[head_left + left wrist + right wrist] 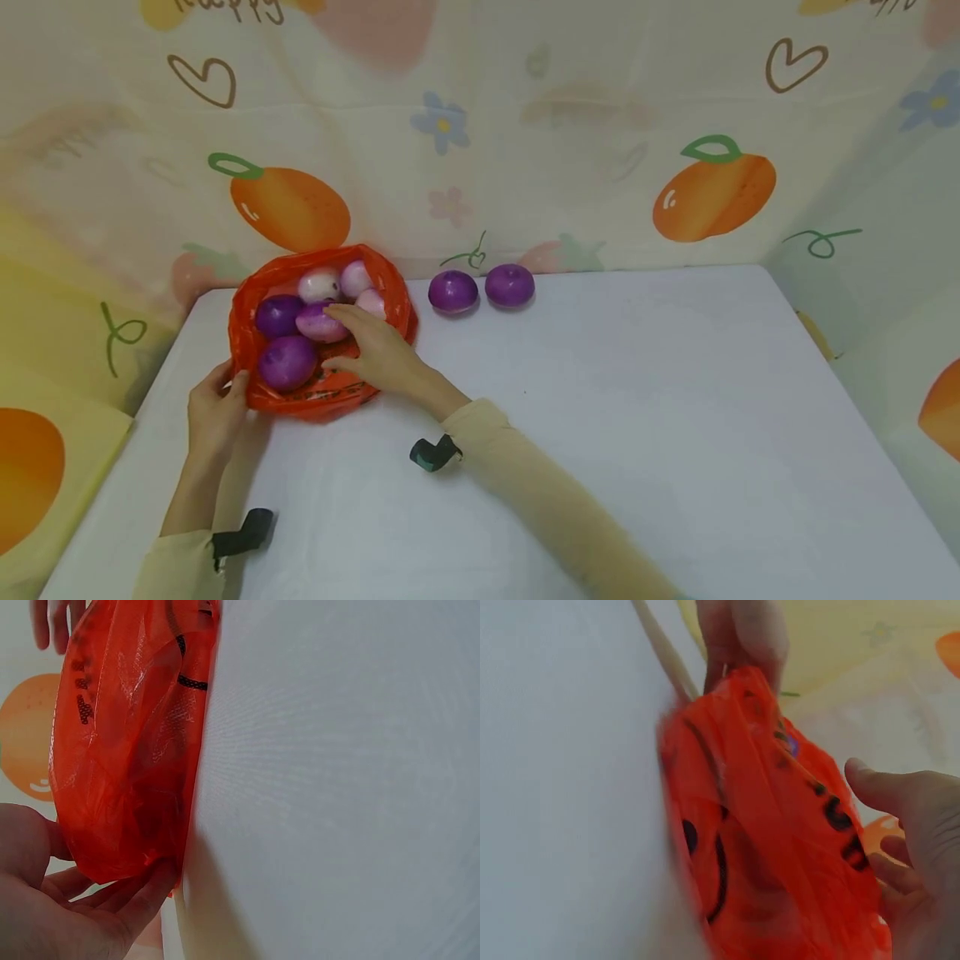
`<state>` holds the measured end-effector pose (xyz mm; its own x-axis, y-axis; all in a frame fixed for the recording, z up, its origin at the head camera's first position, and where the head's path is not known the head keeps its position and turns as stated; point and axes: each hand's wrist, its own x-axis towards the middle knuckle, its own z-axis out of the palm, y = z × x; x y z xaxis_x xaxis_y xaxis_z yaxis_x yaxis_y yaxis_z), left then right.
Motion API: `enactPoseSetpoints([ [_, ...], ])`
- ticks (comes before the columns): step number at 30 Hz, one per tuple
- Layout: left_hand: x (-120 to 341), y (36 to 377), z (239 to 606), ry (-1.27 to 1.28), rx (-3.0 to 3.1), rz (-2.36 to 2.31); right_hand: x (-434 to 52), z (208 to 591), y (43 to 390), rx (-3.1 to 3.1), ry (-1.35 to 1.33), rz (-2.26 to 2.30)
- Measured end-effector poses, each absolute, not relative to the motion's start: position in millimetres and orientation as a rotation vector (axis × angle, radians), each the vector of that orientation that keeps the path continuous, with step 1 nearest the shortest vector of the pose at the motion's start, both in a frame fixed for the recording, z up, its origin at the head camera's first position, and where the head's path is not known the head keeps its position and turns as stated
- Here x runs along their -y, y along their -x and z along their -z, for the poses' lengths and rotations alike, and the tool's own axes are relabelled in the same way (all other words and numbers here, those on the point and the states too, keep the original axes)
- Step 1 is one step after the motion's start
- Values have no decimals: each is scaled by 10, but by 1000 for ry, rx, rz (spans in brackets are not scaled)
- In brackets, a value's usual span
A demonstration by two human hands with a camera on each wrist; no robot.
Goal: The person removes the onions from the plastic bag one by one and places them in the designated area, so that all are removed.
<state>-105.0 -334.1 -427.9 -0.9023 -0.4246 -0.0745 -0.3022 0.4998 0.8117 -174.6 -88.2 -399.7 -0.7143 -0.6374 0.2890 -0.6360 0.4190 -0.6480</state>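
An orange-red plastic bag point(330, 393) point(127, 750) point(765, 825) lies open at the table's back left. It holds several round purple and pink-white balls. My left hand point(228, 379) point(94, 881) grips the bag's near-left rim between thumb and fingers. My right hand point(337, 337) point(874, 817) reaches into the bag mouth. Its fingers are stretched out and touch a purple-pink ball point(317, 322), with the thumb spread apart below. A dark purple ball point(287, 362) lies just left of that thumb.
Two purple balls point(453, 291) point(510, 285) sit on the white table point(637, 417) to the right of the bag, by the back edge. A cloth printed with oranges and hearts point(712, 196) walls in the back and sides.
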Motion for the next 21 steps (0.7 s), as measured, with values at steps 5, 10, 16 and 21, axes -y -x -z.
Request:
enactPoseSetpoints([
  [5, 3359, 1041, 4284, -650, 2597, 1367, 1120, 4034, 1735, -2579, 1282, 1166],
  [10, 3344, 1013, 4282, -650, 2628, 1361, 1332, 4071, 1697, -2671, 1286, 893],
  [16, 3315, 1031, 4306, -628, 2638, 1325, 1510, 4081, 1611, -2790, 1153, 721],
  [21, 3307, 1038, 4303, -629, 2661, 1309, 1654, 4101, 1550, -2896, 1094, 525],
])
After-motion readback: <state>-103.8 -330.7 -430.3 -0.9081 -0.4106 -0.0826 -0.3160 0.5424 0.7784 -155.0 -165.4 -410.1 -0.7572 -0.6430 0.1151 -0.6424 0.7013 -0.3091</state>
